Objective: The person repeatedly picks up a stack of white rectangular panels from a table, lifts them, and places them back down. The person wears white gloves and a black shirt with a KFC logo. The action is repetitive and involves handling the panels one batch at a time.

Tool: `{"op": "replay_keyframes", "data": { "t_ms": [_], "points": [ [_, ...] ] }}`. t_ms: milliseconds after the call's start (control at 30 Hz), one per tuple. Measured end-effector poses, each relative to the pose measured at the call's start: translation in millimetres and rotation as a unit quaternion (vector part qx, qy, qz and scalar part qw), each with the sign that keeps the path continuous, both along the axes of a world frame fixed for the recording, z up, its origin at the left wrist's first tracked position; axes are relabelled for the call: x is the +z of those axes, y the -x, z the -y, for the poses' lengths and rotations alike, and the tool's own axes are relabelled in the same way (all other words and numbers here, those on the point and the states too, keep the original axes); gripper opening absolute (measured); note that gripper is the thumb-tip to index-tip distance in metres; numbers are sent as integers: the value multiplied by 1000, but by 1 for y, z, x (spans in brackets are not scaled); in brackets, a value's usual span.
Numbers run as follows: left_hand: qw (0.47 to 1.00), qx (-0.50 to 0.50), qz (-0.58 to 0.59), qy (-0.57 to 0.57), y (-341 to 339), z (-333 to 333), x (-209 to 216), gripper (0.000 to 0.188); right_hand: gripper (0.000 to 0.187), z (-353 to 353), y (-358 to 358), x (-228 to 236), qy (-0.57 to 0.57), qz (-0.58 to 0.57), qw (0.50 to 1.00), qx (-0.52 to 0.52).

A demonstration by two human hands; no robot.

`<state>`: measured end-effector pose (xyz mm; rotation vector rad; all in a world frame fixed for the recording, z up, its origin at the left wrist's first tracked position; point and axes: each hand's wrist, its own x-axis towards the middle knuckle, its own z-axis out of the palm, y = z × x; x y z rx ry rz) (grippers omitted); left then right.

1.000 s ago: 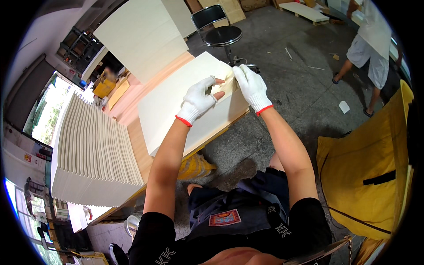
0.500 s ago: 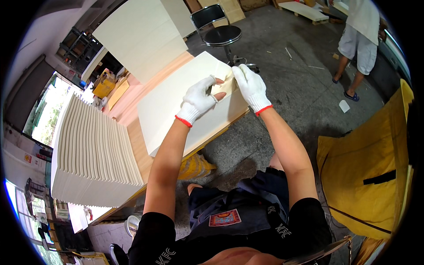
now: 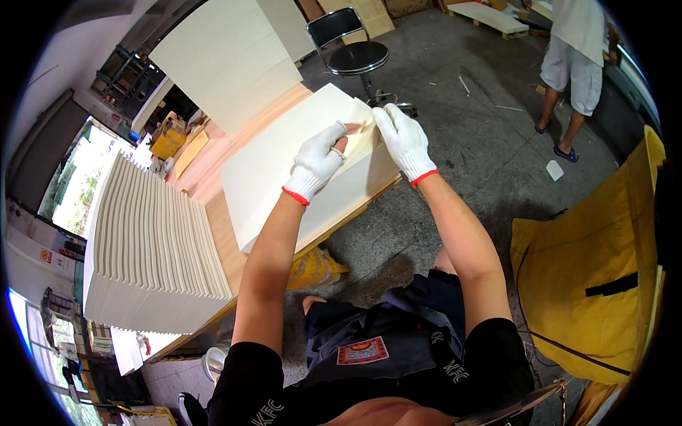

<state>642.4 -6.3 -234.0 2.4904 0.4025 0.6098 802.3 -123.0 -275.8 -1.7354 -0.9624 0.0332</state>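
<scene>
A white board-like stack [image 3: 273,167] lies on the wooden table in front of me. At its right end a thin, pale cream sheet [image 3: 364,142] is lifted and curled between my hands. My left hand [image 3: 317,160], in a white knit glove with bare thumb and fingertip, pinches at the sheet's left side; the exact contact is partly hidden. My right hand [image 3: 403,138], gloved in white with a red cuff, is closed at the sheet's right edge, by the stack's corner. Its fingertips are hidden from view.
A tall fanned stack of white panels [image 3: 145,248] stands left on the table [image 3: 224,234]. Large pale boards [image 3: 227,64] lean behind. A black stool [image 3: 359,57] stands beyond, a yellow cloth cover [image 3: 582,284] at right. Another person [image 3: 574,64] stands far right.
My left thumb and finger have come closer together, and the cream sheet stands up more between my hands. The person at far right has shifted slightly left.
</scene>
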Motion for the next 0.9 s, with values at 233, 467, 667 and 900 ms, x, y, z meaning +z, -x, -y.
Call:
{"op": "replay_keyframes", "data": {
  "t_ms": [233, 467, 667, 900],
  "points": [
    [999, 6, -41, 27, -2, 1, -2, 35, 47, -2, 0, -3, -10, 15, 1000, -4],
    [999, 13, -43, 29, -1, 3, 1, 34, 49, 0, 0, -3, -8, 8, 1000, -6],
    [1000, 9, 16, 3, 1, 10, 3, 30, 52, 2, 1, 2, 7, -25, 1000, 6],
    [995, 30, -77, -49, -2, 15, 10, 29, 49, 0, 0, -1, 0, -14, 1000, -9]
  ]
}}
